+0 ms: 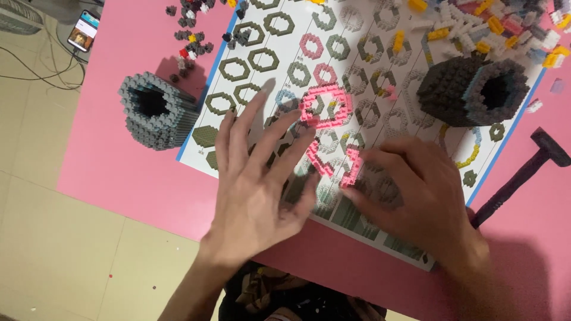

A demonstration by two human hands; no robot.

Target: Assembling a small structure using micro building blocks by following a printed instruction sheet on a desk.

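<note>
Hands: left hand (256, 178) is spread flat with the fingers apart and holds nothing; its fingertips lie over the sheet just beside the pink pieces.
Right hand: right hand (416, 190) is bent down on the sheet, and its fingertips touch the broken pink ring (336, 163); I cannot tell if they pinch it or only press on it.
Pink pieces: the broken ring lies open, in two curved strips, between the two hands; a whole pink ring (326, 106) lies just above it on the same sheet.
Sheet: instruction sheet (262, 35), white with a blue edge and many printed ring outlines, lies on the pink table (119, 154).
Built parts: light grey brick tube (156, 110) lies on its side at the left edge of the sheet; a darker tube (473, 90) lies at the upper right.
Loose bricks: a mixed pile (488, 27) at the top right, a small dark pile (190, 38) at the top left.
Other things: black hammer (520, 175) beside the right wrist; phone (83, 31) on the floor.
Risk: I think the thin pink strips can come apart more if the fingertips press unevenly, because they are only one brick wide.
Risk, second: a wide sweep of the open left hand could push the whole ring out of its place or scatter small bricks.
</note>
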